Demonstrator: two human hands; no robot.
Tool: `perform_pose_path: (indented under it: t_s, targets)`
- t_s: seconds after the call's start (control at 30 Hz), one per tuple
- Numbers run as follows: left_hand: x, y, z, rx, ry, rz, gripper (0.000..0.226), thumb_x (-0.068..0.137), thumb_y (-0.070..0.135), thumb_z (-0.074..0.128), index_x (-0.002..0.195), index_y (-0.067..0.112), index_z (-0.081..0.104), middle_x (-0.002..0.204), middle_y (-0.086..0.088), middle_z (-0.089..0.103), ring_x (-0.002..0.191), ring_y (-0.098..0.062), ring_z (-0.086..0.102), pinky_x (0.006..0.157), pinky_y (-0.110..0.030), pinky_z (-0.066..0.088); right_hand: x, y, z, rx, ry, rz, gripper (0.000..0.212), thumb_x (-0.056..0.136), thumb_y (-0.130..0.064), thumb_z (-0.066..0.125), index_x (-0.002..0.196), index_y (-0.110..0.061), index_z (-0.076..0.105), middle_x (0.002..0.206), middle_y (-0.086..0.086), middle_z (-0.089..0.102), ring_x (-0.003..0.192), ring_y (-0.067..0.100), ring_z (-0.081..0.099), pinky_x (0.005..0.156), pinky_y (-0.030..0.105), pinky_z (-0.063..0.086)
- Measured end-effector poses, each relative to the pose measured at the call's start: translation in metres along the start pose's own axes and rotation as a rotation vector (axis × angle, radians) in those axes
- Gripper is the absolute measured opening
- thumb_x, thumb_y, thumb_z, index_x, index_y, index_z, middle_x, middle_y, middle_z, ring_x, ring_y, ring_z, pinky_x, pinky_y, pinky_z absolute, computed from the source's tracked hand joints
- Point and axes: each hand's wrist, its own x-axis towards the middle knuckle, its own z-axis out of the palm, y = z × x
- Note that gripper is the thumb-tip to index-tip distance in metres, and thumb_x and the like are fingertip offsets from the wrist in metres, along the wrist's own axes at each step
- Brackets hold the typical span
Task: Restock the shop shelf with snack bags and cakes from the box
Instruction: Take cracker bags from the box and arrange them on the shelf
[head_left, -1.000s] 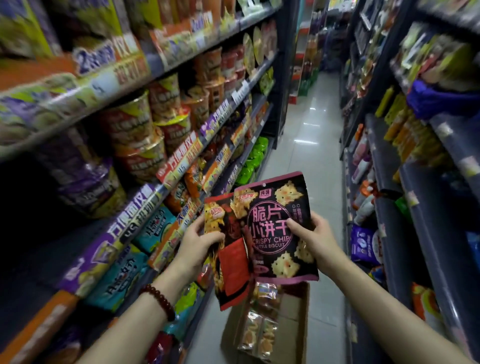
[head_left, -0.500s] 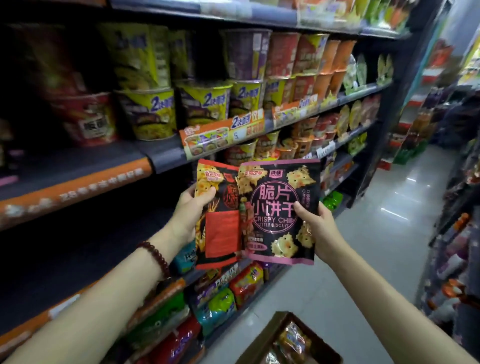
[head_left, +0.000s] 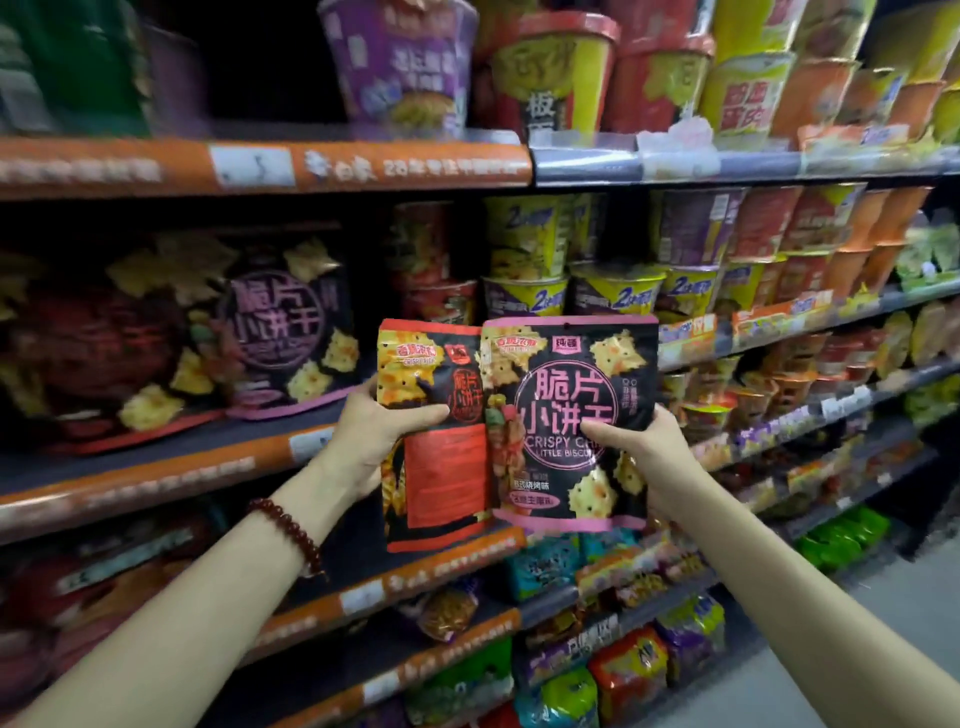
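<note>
**Two biscuit bags held up at the snack shelf**

A pink-trimmed biscuit bag (head_left: 569, 423), black with "CRISPY CHIP LITTLE BISCUIT" on its front, is held upright in front of the shelving, and its left edge overlaps a red-trimmed biscuit bag (head_left: 434, 441) beside it. The right hand (head_left: 647, 457) grips the pink-trimmed bag at its right side, thumb across the front. The left hand (head_left: 371, 439) grips the red-trimmed bag at its left edge, thumb likewise laid over the front; a dark red bead bracelet (head_left: 288, 532) circles that wrist.

Behind and to the left, on the orange-edged shelf (head_left: 156, 478), matching biscuit bags (head_left: 280, 327) already stand upright in a row, blurred. To the right on the same level and above, instant noodle cups (head_left: 613, 291) are stacked in yellow, purple and red. Lower shelves carry small colourful snack packets (head_left: 628, 670), and a strip of pale floor (head_left: 883, 623) shows at the bottom right.
</note>
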Motion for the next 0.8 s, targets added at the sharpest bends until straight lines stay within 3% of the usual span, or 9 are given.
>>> perform_pose_path:
  t_s: [0.13,0.2,0.3,0.43,0.57,0.67,0.73,0.8]
  targets:
    - [-0.006,0.026,-0.062,0.014,0.113,0.062,0.029,0.071,-0.007,0.074,0.087,0.015,0.064,0.081,-0.003,0.072,0.072,-0.018,0.070,0.070,-0.035,0.057,0.017,-0.012,0.063,0.033,-0.113,-0.044,0.053,0.064,-0.011,0.083,0.112,-0.005,0.062,0.101,0.009,0.074,0.093,0.023,0.071,0.085,0.043,0.055]
    - [-0.008,0.036,-0.095,0.019,0.163,0.071,0.030,0.071,-0.005,0.074,0.090,0.016,0.064,0.085,-0.005,0.072,0.079,-0.022,0.069,0.075,-0.038,0.056,0.022,-0.016,0.095,0.050,-0.164,-0.074,0.054,0.062,-0.012,0.083,0.111,-0.006,0.062,0.101,0.006,0.074,0.094,0.022,0.071,0.085,0.041,0.054]
    - [-0.013,0.049,-0.139,0.009,0.225,0.071,0.033,0.071,-0.004,0.074,0.096,0.014,0.063,0.092,-0.009,0.071,0.084,-0.027,0.069,0.077,-0.042,0.056,0.027,-0.022,0.139,0.073,-0.235,-0.092,0.039,0.068,-0.003,0.079,0.104,-0.010,0.065,0.098,0.005,0.075,0.091,0.019,0.072,0.082,0.038,0.055]
    - [-0.018,0.063,-0.189,0.031,0.274,0.112,0.028,0.072,-0.003,0.073,0.090,0.016,0.063,0.074,0.002,0.073,0.069,-0.015,0.071,0.064,-0.033,0.058,0.033,-0.031,0.187,0.075,-0.295,-0.122,0.035,0.069,-0.003,0.078,0.100,-0.013,0.065,0.096,0.003,0.075,0.088,0.016,0.072,0.077,0.034,0.054]
    - [-0.018,0.074,-0.235,0.038,0.319,0.129,0.034,0.059,0.004,0.082,0.086,0.016,0.065,0.077,-0.003,0.072,0.082,-0.030,0.067,0.078,-0.044,0.053,0.042,-0.042,0.224,0.085,-0.294,-0.148,0.035,0.071,-0.007,0.078,0.102,-0.014,0.065,0.098,0.003,0.074,0.090,0.018,0.071,0.077,0.037,0.055]
    - [-0.014,0.084,-0.265,0.004,0.325,0.160,0.034,0.056,0.003,0.081,0.085,0.013,0.065,0.073,-0.003,0.072,0.072,-0.026,0.069,0.071,-0.041,0.057,0.051,-0.049,0.247,0.100,-0.314,-0.182,0.035,0.071,-0.004,0.077,0.102,-0.013,0.064,0.099,0.004,0.073,0.089,0.017,0.071,0.075,0.032,0.054]
    - [-0.008,0.090,-0.282,-0.031,0.310,0.178,0.024,0.065,0.001,0.074,0.084,0.012,0.065,0.070,-0.001,0.073,0.065,-0.019,0.070,0.063,-0.037,0.059,0.057,-0.054,0.258,0.113,-0.309,-0.208,0.034,0.071,-0.001,0.076,0.100,-0.014,0.065,0.102,0.006,0.072,0.091,0.018,0.070,0.077,0.031,0.054]
    - [-0.002,0.092,-0.294,-0.043,0.296,0.166,0.022,0.067,0.003,0.071,0.086,0.013,0.066,0.073,-0.001,0.074,0.068,-0.019,0.071,0.064,-0.037,0.059,0.063,-0.058,0.263,0.115,-0.289,-0.240,0.034,0.071,-0.001,0.076,0.099,-0.015,0.066,0.102,0.006,0.072,0.092,0.018,0.070,0.078,0.031,0.054]
